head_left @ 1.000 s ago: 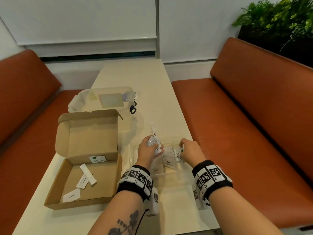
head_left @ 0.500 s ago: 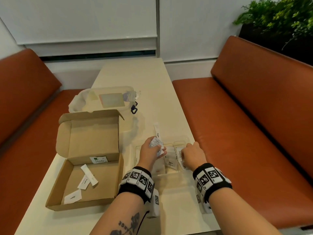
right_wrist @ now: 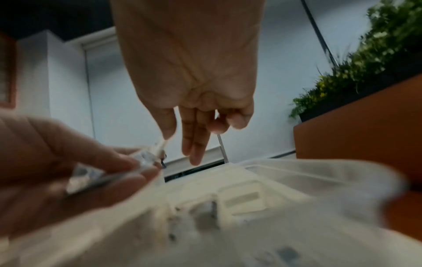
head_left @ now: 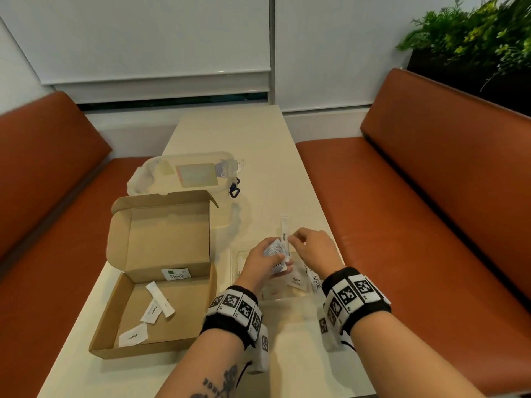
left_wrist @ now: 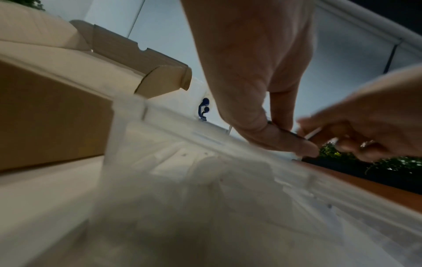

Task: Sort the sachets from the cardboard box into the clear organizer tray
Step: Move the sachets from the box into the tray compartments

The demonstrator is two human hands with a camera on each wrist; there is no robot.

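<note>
My left hand (head_left: 280, 258) grips a small bunch of sachets (head_left: 274, 251) just above the clear organizer tray (head_left: 234, 265). A long white sugar stick (head_left: 284, 231) juts up out of the bunch, and my right hand (head_left: 293, 239) pinches it by its side. The wrist views show the same pinch: right hand (right_wrist: 175, 139) on the stick (right_wrist: 161, 146), left hand (left_wrist: 294, 142) on the bunch. A pepper sachet (head_left: 296, 280) and a Stevia sachet (head_left: 316, 282) lie in the tray. The open cardboard box (head_left: 172, 320) to the left holds three white sachets (head_left: 159, 303).
A clear lidded container (head_left: 189, 173) stands behind the box. Orange benches (head_left: 416, 225) run along both sides of the narrow cream table (head_left: 244, 133). A plant (head_left: 474, 38) sits at the back right. The tray lies near the table's right edge.
My right hand has left the Stevia sachet in the tray and risen to the sugar stick in my left hand. The left hand has shifted slightly forward with its bunch.
</note>
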